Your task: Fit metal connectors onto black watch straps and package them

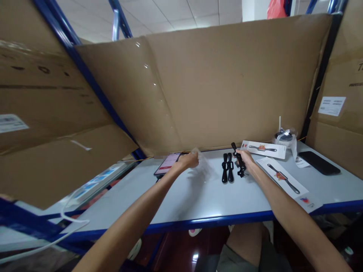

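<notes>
My left hand [190,160] is closed on a crumpled clear plastic bag [204,168], which hangs to the right of the fist over the table. In my right hand [247,158] is a black spokeshave [239,161], tilted, gripped near its middle. Its lower end, with small knobs, shows below the fingers. Just left of it, two more black spokeshaves [224,168] lie side by side, handles pointing toward me. Two white cardboard packages printed with a spokeshave picture lie beyond and beside my right hand: the far package [279,152] and the near package [304,200], partly under my right forearm.
A tablet or phone with a lit screen [168,163] lies beside my left wrist. At the right are a black phone [320,162] and a plastic-wrapped cup with a straw [284,138]. Cardboard panels [227,87] wall the blue-edged table [176,211]; a power strip [96,185] sits left.
</notes>
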`<state>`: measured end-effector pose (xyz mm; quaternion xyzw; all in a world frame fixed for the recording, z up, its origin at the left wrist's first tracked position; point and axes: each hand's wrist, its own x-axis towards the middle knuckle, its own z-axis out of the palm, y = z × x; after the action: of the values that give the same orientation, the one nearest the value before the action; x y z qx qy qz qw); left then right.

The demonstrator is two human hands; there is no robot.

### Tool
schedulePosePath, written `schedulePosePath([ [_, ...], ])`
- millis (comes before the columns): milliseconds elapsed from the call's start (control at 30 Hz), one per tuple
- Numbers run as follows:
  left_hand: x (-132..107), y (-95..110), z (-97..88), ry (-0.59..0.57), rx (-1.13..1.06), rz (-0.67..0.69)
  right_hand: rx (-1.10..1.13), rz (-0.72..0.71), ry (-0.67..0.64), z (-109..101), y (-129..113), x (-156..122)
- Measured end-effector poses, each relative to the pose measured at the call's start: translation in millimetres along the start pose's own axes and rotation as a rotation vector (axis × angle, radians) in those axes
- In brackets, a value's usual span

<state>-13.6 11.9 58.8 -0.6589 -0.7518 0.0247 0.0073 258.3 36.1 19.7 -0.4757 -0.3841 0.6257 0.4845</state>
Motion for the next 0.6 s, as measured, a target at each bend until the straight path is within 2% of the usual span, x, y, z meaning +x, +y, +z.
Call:
schedulePosePath([
  [133, -5.5, 15.4, 5.9, 0.037, 0.003, -0.025, -0.012, 0.006, -0.006, 0.5, 0.5, -0.5],
  [300, 5.6, 31.3, 10.7, -0.021, -0.025, -0.003, -0.037, -0.002, -0.013, -1.2, -0.9, -2.9],
  [400, 14.3, 26.0, 10.4, -0.041, -0.014, 0.005, -0.048, -0.005, -0.016, -1.8, -2.1, -4.3],
  [600, 19.6, 2.6, 8.8, -0.044, -0.005, 0.029, -0.035, -0.014, -0.011, 1.2, -2.6, -4.1],
])
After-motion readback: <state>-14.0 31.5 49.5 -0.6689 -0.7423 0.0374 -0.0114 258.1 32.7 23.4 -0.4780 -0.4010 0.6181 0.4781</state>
